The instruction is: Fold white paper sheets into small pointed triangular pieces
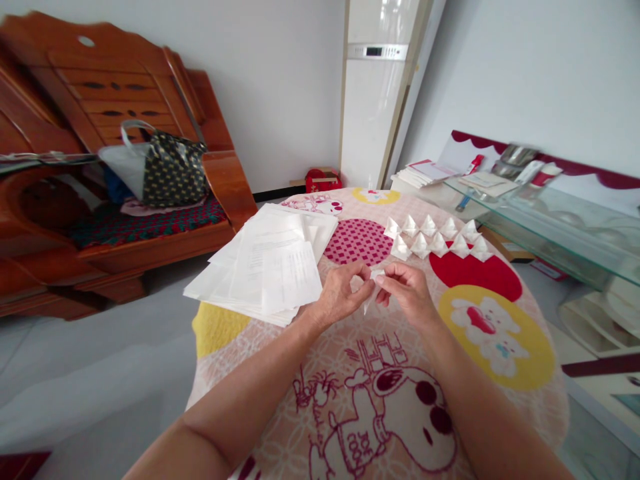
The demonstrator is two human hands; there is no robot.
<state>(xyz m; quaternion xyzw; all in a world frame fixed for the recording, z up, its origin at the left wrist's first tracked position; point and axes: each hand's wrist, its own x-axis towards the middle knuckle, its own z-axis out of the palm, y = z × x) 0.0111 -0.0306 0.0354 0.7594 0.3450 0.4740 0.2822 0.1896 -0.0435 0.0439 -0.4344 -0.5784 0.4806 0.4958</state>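
Note:
My left hand (341,291) and my right hand (407,288) meet over the middle of a table spread with a pink cartoon-dog cloth (380,407). Both pinch a small piece of white folded paper (373,288) between fingertips, held just above the cloth. Beyond my hands, two rows of several finished white folded paper pieces (437,238) lie on the cloth. A loose stack of white paper sheets (273,263) lies to the left of my left hand, overhanging the table edge.
A wooden bench (100,220) with a patterned bag (170,167) stands at the left. A tall white appliance (373,93) is against the far wall. A glass-topped shelf (540,213) with books and containers runs along the right.

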